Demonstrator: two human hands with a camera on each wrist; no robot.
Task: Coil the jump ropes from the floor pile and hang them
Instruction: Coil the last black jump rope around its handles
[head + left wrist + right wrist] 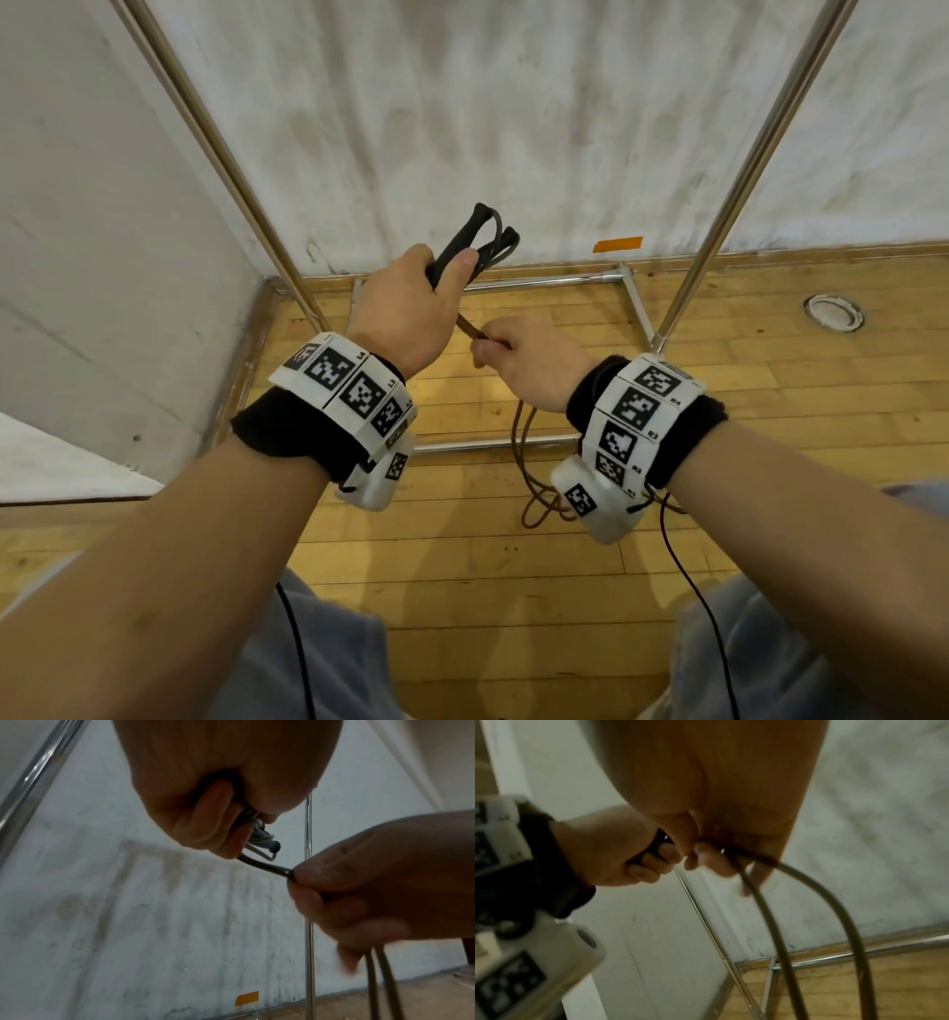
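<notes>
Coiling barely begun, by the look of it; nothing seen hung on the metal rack (747,169). At left, left hand (411,308) clenched round both black handles (464,241) of the jump rope (518,437), fingers (205,817) curled tight. At right, right hand (529,360) pinching the cord just beside, two strands trailing down to loose loops on the wooden floor (488,580). Winding and hanging still ahead.
</notes>
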